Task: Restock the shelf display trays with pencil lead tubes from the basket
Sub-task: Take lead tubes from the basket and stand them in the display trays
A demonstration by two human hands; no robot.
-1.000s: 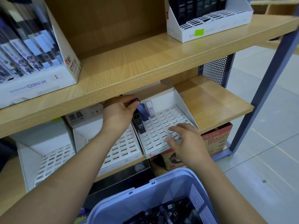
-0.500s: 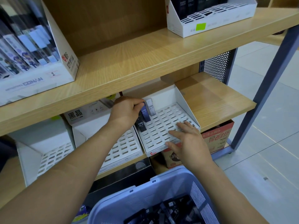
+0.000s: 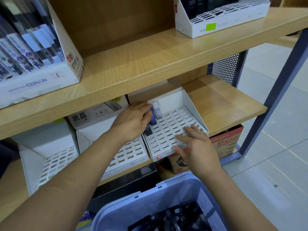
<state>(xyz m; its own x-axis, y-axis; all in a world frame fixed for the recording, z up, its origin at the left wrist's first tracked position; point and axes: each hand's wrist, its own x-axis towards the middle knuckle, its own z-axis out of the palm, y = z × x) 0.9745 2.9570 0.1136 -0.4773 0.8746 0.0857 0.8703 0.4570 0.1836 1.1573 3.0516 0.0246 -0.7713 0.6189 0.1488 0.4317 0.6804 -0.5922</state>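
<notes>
A white slotted display tray sits on the lower shelf, holding three lead tubes at its back left. My left hand pinches a dark blue tube standing in a slot there. Beside it stand a pale tube marked HB 0.7 and a black tube. With its fingers spread, my right hand rests flat on the tray's front right part. At the bottom, a lavender basket holds several dark lead tubes.
Two more white slotted trays stand to the left on the same shelf. The upper shelf overhangs the trays and carries a Conan box and a white tray. A red carton sits below.
My left hand has pushed the blue tube further back and down into its slot. My right hand slid slightly forward across the tray's front, fingers spreading flat.
</notes>
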